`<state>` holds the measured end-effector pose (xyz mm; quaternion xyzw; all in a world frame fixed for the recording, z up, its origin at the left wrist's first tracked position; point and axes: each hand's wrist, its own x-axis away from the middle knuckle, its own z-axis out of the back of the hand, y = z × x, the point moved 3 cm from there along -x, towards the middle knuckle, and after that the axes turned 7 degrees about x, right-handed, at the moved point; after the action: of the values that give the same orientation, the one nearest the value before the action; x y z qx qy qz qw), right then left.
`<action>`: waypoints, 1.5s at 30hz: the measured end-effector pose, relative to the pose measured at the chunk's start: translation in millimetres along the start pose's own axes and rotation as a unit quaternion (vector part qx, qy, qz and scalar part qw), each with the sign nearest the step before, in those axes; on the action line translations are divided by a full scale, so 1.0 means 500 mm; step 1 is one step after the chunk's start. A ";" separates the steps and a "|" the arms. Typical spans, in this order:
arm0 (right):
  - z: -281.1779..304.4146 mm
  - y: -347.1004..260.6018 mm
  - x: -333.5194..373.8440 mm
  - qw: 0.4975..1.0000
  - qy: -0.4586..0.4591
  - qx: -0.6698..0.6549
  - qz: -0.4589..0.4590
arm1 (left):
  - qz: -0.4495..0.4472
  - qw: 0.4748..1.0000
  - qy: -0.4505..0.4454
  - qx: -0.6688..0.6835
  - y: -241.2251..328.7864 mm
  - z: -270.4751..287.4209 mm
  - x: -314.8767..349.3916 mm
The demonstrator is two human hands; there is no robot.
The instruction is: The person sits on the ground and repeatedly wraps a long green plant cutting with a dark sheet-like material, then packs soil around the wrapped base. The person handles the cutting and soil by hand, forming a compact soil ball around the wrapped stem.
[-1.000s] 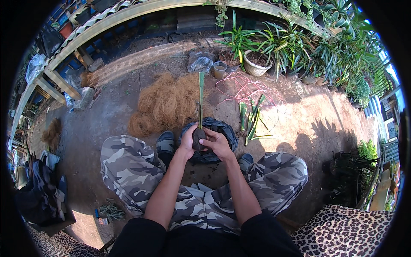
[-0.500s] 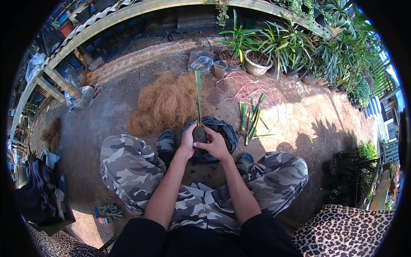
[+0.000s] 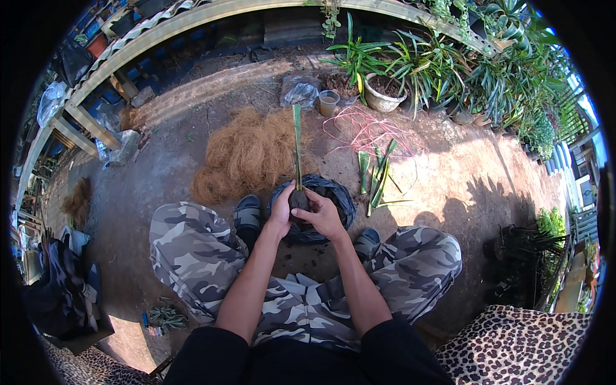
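Between my feet sits a black plastic bag [image 3: 342, 204], its mouth spread wide. Over it, my left hand [image 3: 281, 208] and my right hand [image 3: 320, 214] are closed around a dark ball of soil [image 3: 299, 201]. A long, narrow green leaf cutting [image 3: 297, 138] stands upright out of the soil ball, pointing away from me. My fingers wrap the ball from both sides, and my right thumb presses on its near face. Part of the ball is hidden by the hands. What lies deep in the bag is too dark to make out.
Brown coconut fibre [image 3: 247, 154] is heaped beyond the bag, left of the leaf. To the right lie cut green leaf pieces [image 3: 380, 176] and pink string [image 3: 366, 131]. Farther back stand a plastic cup [image 3: 328, 101], a clear plastic bag [image 3: 300, 92] and a potted plant [image 3: 384, 101].
My right thumb has shifted slightly on the soil ball. Both hands stay around it over the bag, and the leaf remains upright.
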<state>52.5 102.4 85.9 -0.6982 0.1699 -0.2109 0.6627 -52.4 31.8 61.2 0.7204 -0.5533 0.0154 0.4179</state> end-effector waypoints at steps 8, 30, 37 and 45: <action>0.003 -0.010 0.004 0.997 -0.012 -0.045 -0.054 | -0.007 1.000 0.012 -0.004 0.000 0.002 0.001; 0.066 0.002 -0.004 0.933 0.103 -0.305 -0.158 | -0.009 0.986 -0.128 -0.111 -0.003 -0.067 0.036; 0.070 0.013 -0.008 0.942 0.111 -0.294 -0.121 | -0.047 0.978 -0.127 -0.161 -0.006 -0.069 0.041; 0.069 0.020 -0.011 0.940 0.115 -0.311 -0.081 | -0.052 0.978 -0.114 -0.166 -0.011 -0.066 0.042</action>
<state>66.2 133.8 74.6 -0.8519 0.2450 -0.2789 0.3693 -25.4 36.3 89.8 0.6659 -0.5538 -0.1808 0.4660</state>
